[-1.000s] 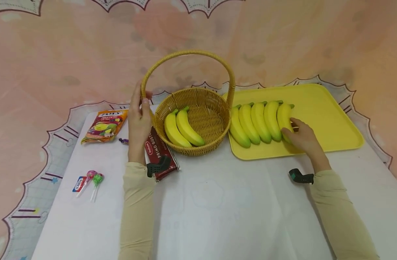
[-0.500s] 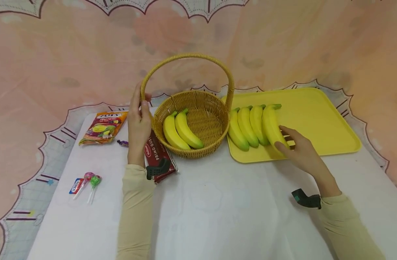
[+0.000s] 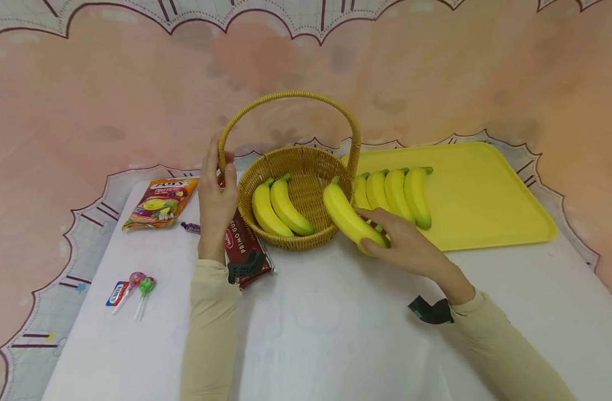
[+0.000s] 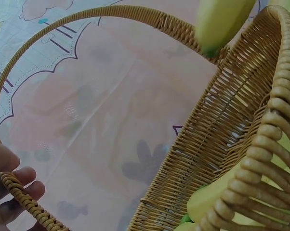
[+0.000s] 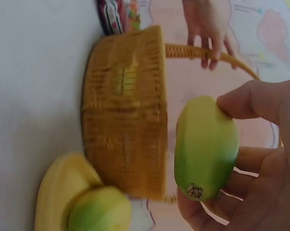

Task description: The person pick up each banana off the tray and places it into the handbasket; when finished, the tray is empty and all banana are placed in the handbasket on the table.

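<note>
My left hand (image 3: 217, 206) grips the left side of the handle (image 4: 19, 196) of a woven wicker basket (image 3: 296, 243); in the left wrist view the fingertips curl round it. Two yellow bananas (image 3: 288, 209) lie side by side in the basket's left part. My right hand (image 3: 416, 245) holds another banana (image 3: 346, 214) near its green tip, between thumb and fingers. This banana tilts across the basket's right rim, stem end toward the inside. The right wrist view shows its green end (image 5: 205, 149) close up, beside the basket's wall.
A yellow tray (image 3: 486, 195) right of the basket bears a row of several bananas (image 3: 397, 189). Left of it are an orange candy bag (image 3: 161, 203), a purple wrapped sweet (image 3: 190, 227), two lollipops (image 3: 141, 285) and a dark red packet (image 3: 243, 245) under my left wrist.
My right hand has taken the rightmost banana from the tray's row and carried it left to the basket's right rim. My left hand stays at the handle.
</note>
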